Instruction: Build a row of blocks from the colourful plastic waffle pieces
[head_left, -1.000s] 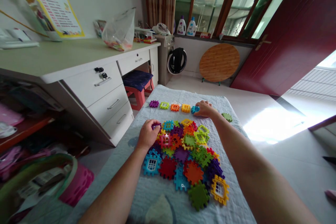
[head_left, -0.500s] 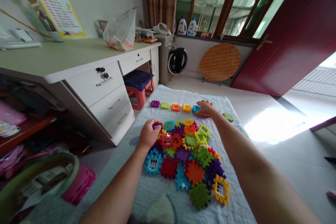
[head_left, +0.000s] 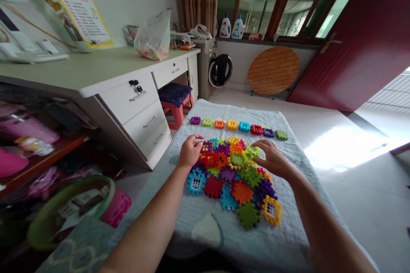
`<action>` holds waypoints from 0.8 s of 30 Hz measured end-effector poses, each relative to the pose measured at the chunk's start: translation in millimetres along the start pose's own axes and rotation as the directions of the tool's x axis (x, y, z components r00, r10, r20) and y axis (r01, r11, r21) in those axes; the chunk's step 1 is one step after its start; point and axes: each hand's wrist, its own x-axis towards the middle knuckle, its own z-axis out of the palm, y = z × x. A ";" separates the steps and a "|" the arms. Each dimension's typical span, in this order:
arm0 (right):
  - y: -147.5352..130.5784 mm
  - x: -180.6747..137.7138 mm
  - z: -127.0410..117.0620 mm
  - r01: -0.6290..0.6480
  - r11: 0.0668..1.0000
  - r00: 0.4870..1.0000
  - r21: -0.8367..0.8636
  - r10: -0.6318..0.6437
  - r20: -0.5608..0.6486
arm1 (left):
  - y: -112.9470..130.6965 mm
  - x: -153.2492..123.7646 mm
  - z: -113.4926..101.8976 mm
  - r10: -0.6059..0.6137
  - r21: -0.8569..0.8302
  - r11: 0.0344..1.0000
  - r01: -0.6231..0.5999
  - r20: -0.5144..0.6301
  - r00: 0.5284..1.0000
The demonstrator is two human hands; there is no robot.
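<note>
Colourful toothed plastic building blocks lie in a heap on the cloth-covered table. At the heap's far left edge, my left hand has its bent fingers at a purple window block and seems to grip its edge. My right hand hovers over the heap's right side, thumb and fingers apart, near a lime green block. Beyond the heap runs a row of single blocks, from a purple block past a cyan block and a red block to a green block.
A pale blue quilted cloth covers the table. To the left stand a desk with drawers and a red stool with a dark cushion. Near the window are a washing machine and a round wooden tabletop.
My right hand has come back from the row to the heap, leaving red and dark purple blocks visible there. My left hand has shifted slightly right with the purple block. The view has tilted a little.
</note>
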 end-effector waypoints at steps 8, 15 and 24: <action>16.3 -41.8 14.5 -0.169 0.980 0.967 0.107 0.186 -0.176 | 4.0 -6.0 -0.8 0.044 -0.148 0.988 -0.038 0.043 0.998; 35.2 -38.9 33.7 -0.274 0.943 0.923 0.187 0.313 -0.224 | 14.8 -10.2 -1.9 0.108 -0.338 0.938 -0.082 0.059 0.992; 41.4 -36.9 37.7 -0.269 0.939 0.920 0.215 0.317 -0.233 | 31.1 -18.3 -0.8 0.051 -0.492 0.866 0.088 0.262 0.964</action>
